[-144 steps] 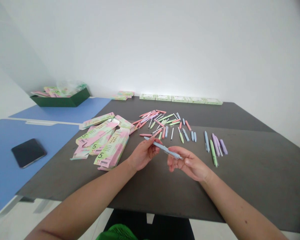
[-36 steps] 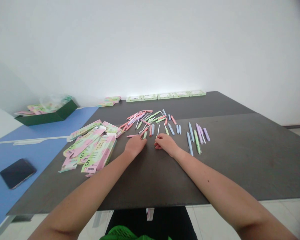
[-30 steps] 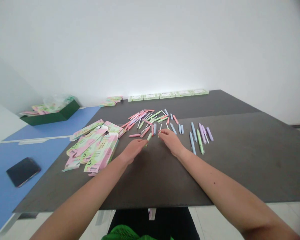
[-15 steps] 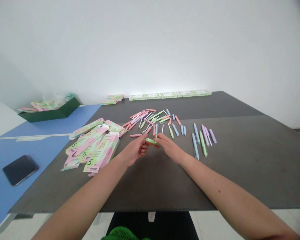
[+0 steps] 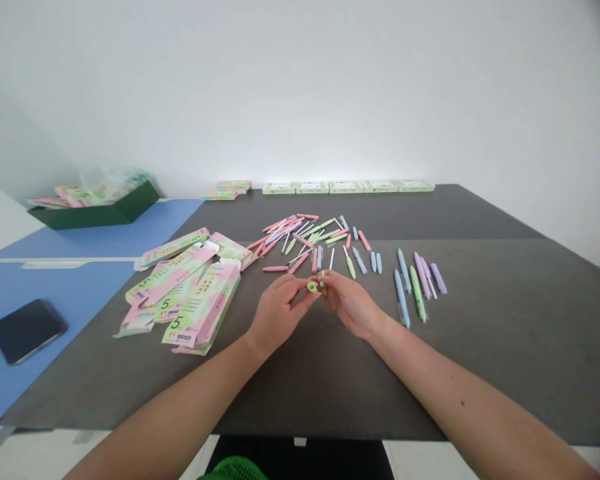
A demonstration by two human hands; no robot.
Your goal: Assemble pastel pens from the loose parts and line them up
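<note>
Between finger and thumb, my left hand (image 5: 283,310) holds a green pen part (image 5: 313,287) with its open round end showing. My right hand (image 5: 347,301) pinches a small green piece (image 5: 322,279) close beside it; the fingers hide most of it. Beyond my hands lies a loose pile of pink, green, purple and blue pen parts (image 5: 300,243) with white refills. To the right, two blue pens (image 5: 401,298), a green pen (image 5: 417,294) and purple pens (image 5: 423,276) lie side by side, with a purple cap (image 5: 438,279) next to them.
Flattened pink and green cartons (image 5: 200,303) overlap at the left. Several pen boxes (image 5: 312,188) line the table's back edge, with more cartons (image 5: 229,189) beside them. A dark phone (image 5: 27,330) and a green tray (image 5: 97,215) of packaging rest on the blue surface.
My hands have turned, and the green part now shows its open end instead of its side. The camera view has shifted slightly.
</note>
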